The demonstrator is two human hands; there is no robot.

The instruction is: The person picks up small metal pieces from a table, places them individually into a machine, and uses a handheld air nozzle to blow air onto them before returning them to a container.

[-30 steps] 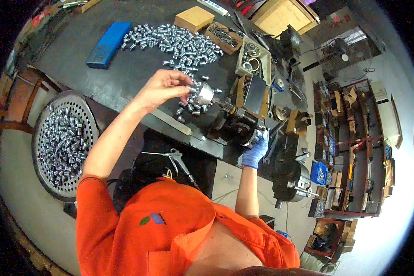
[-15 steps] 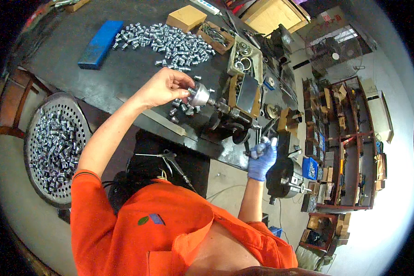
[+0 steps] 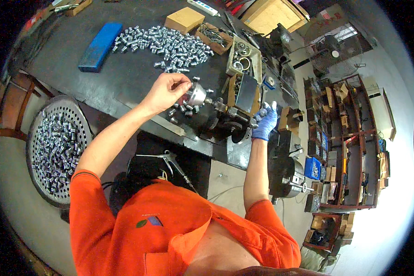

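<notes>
A bench-mounted machine with a dark body (image 3: 225,123) carries a shiny round chuck (image 3: 197,94) on its left end. My bare left hand (image 3: 167,93) is at the front of that chuck, thumb and fingers pinched on a small cylindrical metal part, mostly hidden by the fingertips. My right hand (image 3: 266,120), in a blue glove, is closed at the right end of the machine; what lies inside its fingers is hidden. Several loose metal sleeves (image 3: 187,109) lie under and around the chuck.
A heap of metal sleeves (image 3: 170,46) covers the far bench beside a blue block (image 3: 100,47). More fill a perforated round tray (image 3: 80,138) at left. An air gun (image 3: 172,163) lies before me. A ring-filled tray (image 3: 258,69), a fan (image 3: 335,54) and shelves (image 3: 354,152) stand right.
My gloved right hand has moved up and away from me, toward the machine's right end. My left hand stays at the chuck, its fingertips shifted slightly.
</notes>
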